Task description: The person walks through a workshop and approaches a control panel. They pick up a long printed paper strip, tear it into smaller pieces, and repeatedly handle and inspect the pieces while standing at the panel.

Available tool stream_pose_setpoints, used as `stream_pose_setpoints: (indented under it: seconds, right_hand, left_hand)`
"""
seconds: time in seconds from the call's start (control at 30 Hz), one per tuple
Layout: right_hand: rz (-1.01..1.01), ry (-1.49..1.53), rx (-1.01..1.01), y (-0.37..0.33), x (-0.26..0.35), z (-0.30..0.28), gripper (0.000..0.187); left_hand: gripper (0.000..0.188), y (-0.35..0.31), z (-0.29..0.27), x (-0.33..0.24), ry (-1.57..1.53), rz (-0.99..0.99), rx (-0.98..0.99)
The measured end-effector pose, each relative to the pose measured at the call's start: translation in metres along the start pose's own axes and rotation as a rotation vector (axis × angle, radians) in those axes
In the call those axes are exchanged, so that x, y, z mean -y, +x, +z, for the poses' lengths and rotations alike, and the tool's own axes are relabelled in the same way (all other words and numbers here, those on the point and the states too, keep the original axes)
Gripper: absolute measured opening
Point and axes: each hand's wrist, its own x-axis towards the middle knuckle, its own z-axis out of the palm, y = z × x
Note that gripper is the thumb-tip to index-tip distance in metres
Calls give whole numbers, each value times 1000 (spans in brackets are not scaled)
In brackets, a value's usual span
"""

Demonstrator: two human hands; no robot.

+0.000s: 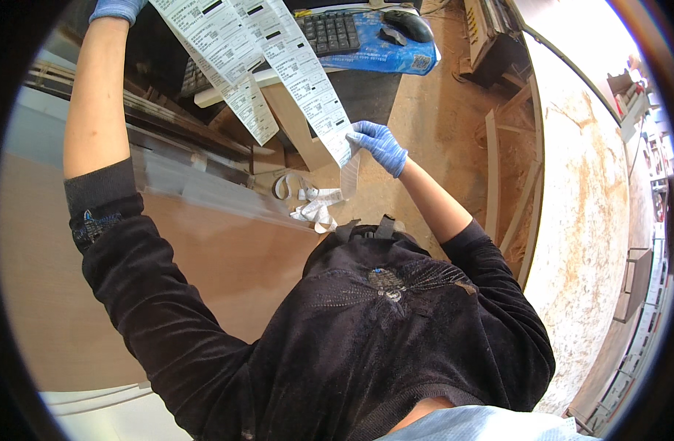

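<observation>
Long white strips of printed labels (301,77) hang down from the upper edge of the head view in two side-by-side lengths. My right hand (381,147), in a blue knitted glove, pinches the longer length near its lower end. Below that grip the strip bends back and trails down toward a loose curled heap of label strip (318,206) on the floor. My left hand (119,9), in the same kind of glove, is raised at the upper left beside the top of the strips. Its fingers lie beyond the view's edge, so their hold is hidden.
Beyond the strips lie a black keyboard (329,34), a blue mouse pad (395,55) and a black mouse (408,26). Brown boards (153,294) stand at left. On the right are a wooden frame (492,169) with shavings and a large pale panel (579,220).
</observation>
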Motion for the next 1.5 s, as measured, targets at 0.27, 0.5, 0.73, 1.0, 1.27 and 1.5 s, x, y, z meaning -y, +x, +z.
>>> stream_pose_setpoints:
  seconds: [0.27, 0.5, 0.73, 1.0, 1.27, 1.5]
  right_hand:
    - [-48, 56, -70, -1, 1, 5, 22]
    - [-95, 69, -221, -3, 5, 6, 19]
    - [-136, 240, -358, -7, 12, 7, 13]
    - [-205, 349, -381, -4, 18, -5, 10]
    - [-231, 358, -481, -5, 20, -6, 10]
    - [-114, 405, -686, -25, -5, -81, 15]
  left_hand:
    - [35, -3, -5, 2, -5, -12, -66]
    - [32, -7, -22, 15, -54, 5, -129]
    - [44, -15, -145, 33, 477, 78, -380]
    - [44, -84, -146, 62, -27, 60, -664]
    - [39, -122, -141, 89, -146, 179, -721]
    - [36, -170, -285, 37, -304, -4, -341]
